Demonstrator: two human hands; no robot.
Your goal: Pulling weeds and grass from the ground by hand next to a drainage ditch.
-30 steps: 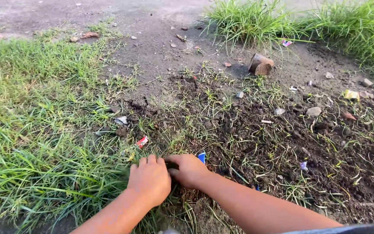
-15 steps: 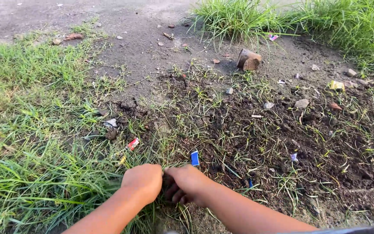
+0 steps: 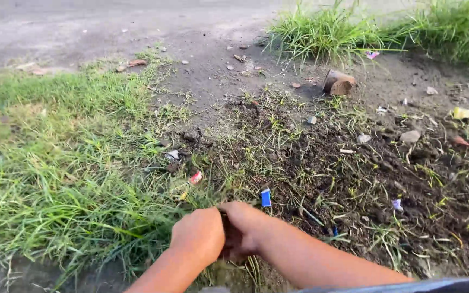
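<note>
My left hand [image 3: 199,234] and my right hand [image 3: 243,227] are pressed together low in the view, both clenched around a tuft of grass [image 3: 213,199] at the border between the grass patch [image 3: 66,184] and the bare dark soil [image 3: 354,179]. Blades of the tuft stick up between and above my fists. What lies under the palms is hidden. A small blue scrap [image 3: 266,197] lies just above my right hand, and a red-and-white scrap [image 3: 195,177] lies above my left hand.
A broken brown cylinder of wood or clay [image 3: 338,83] lies at the top centre-right near tall grass clumps [image 3: 327,30]. Stones [image 3: 410,136], a yellow wrapper [image 3: 462,114] and small litter bits dot the soil. Grey pavement [image 3: 82,27] runs across the top.
Both hands have closed tighter together on the tuft and drawn back slightly toward me. The view has shifted, so the ground now sits further right in the frame.
</note>
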